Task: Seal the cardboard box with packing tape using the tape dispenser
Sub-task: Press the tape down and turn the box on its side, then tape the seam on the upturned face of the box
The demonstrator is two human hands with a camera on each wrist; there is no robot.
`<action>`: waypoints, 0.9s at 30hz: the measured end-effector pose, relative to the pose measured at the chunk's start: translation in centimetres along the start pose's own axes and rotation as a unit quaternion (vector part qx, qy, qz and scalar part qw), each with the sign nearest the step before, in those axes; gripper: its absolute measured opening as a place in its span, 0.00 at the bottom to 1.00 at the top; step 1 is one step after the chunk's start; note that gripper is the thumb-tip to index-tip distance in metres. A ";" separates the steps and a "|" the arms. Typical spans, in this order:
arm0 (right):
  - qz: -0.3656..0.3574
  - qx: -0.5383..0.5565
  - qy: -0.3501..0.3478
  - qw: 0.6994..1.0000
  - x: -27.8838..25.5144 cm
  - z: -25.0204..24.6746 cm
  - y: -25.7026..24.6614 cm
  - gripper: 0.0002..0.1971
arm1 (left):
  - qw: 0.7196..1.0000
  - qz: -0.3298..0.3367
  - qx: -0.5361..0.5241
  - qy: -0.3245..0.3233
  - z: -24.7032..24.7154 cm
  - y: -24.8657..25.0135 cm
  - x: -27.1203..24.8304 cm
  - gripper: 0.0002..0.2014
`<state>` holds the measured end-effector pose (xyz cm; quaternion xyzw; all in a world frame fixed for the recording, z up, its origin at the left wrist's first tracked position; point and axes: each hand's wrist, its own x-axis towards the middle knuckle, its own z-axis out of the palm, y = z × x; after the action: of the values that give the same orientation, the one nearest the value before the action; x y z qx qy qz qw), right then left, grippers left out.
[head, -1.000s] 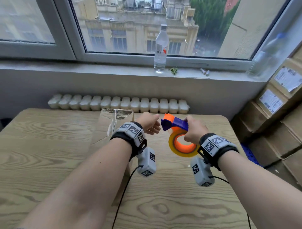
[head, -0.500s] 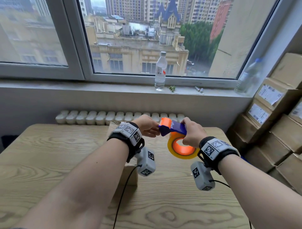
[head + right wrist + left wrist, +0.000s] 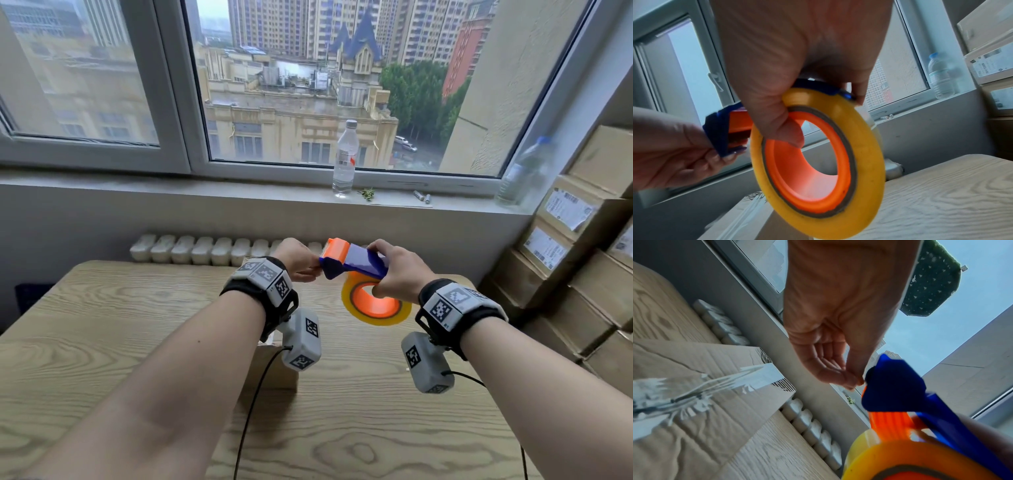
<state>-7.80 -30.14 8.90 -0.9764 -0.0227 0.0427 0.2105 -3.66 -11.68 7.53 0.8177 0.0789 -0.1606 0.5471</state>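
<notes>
Landmark: cardboard box (image 3: 701,395) on wooden table (image 3: 102,342), below left forearm; all places given rel. to it.
Tape dispenser (image 3: 356,262): blue/orange, held in air above and to the right of box, well clear of lid — not touching.
Tape roll (image 3: 818,162): yellow on orange core, hanging under dispenser, tilted.
Right hand (image 3: 399,274): clamped on dispenser; fingers curled over blue top, thumb hooked inside orange core (right wrist view).
Left hand (image 3: 836,344): fingertips pinched together at blue front edge of dispenser; prob. on tape's free end, but clear tape itself not discernible.
Box state: flaps down; shiny clear strip crossing top seam and running over far edge (left wrist view). How much seam stays unsealed — cannot tell.
Step in hand (judged): freeing tape end before carrying dispenser down to box.
Doing it well: keep roll steady w/ thumb; peel tab straight, no twist; pull a short tab only, so it does not fold on itself; bring to seam end, stick over edge, then draw along seam w/ even pressure.
Risk: tab re-sticking to roll or fingers; serrated cutter near left fingertips.
</notes>
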 end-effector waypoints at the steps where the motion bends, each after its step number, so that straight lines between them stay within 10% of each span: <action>1: -0.009 0.000 -0.004 1.000 0.0 -0.1 -0.4 0.32 | 1.000 0.002 0.014 0.013 -0.4 -0.2 0.0 0.12; 27: -0.211 -0.076 -0.136 0.965 0.2 4.6 -8.3 0.32 | 0.980 -0.135 0.033 0.141 -9.1 -13.2 -4.7 0.13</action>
<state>-8.30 -20.70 8.10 -0.9476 -0.2596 0.1278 0.1354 -10.46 2.02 0.83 0.8317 0.2600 -0.1185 0.4762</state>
